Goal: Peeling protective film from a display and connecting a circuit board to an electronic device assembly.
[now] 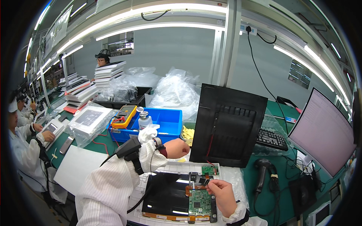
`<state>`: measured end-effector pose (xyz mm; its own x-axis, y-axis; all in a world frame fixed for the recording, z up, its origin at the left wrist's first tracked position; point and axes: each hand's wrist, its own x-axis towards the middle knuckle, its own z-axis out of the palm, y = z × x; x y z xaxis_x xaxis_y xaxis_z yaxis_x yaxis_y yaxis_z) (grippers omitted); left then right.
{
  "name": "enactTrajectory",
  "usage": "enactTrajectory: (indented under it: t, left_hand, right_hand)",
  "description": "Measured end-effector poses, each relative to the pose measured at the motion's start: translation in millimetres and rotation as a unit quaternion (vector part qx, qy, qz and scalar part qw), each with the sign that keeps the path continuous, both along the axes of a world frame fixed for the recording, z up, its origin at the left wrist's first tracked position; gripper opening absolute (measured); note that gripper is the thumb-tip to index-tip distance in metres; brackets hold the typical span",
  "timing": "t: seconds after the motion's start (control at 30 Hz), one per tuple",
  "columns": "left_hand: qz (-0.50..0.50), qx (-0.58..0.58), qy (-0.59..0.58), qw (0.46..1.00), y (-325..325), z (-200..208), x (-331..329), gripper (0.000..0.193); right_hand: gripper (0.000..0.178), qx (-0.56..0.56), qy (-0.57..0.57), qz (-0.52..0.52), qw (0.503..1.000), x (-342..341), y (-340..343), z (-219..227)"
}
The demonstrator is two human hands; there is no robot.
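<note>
Green workbench (271, 188) under strip lights (151, 17)

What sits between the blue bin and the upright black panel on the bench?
In the head view, a small stack of yellow sheets lies between the blue bin and the black panel, with the person's left hand just in front.

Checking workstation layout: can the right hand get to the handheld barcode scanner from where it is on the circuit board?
Probably yes. The right hand sits at the green circuit board, and the black scanner stands just to its right on the green mat; only its cable lies between them.
</note>
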<state>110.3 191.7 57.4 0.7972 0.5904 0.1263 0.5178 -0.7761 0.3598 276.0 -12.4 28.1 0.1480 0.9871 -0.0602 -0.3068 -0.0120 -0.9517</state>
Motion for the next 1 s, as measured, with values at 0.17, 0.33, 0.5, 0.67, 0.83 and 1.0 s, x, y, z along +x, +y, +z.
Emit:
enactTrajectory:
  t: [0.17,0.33,0.5,0.67,0.83,1.0]
  left_hand:
    - [0.034,-0.006,0.06,0.998,9,-37,-2,0.017]
    - [0.014,-0.047,0.044,0.998,20,-50,4,0.011]
    - [0.028,0.033,-0.038,0.998,37,-32,3,0.007]
    - [0.141,0.073,-0.207,0.965,58,-2,21,0.008]
    - [0.197,0.16,-0.207,0.945,75,-16,28,0.012]
    - [0.132,0.116,-0.242,0.954,27,9,21,0.012]
  right_hand:
    - [0.01,-0.002,-0.007,0.003,1.0,1,1,-2]
    - [0.01,-0.002,0.002,0.002,1.0,1,1,-1]
    - [0.01,0.005,-0.011,0.01,1.0,2,2,-1]
    - [0.011,-0.008,-0.033,0.007,0.999,2,1,-1]
    - [0.01,-0.008,-0.022,0.008,1.0,-1,0,0]
    - [0.011,-0.026,-0.015,-0.003,1.0,1,1,2]
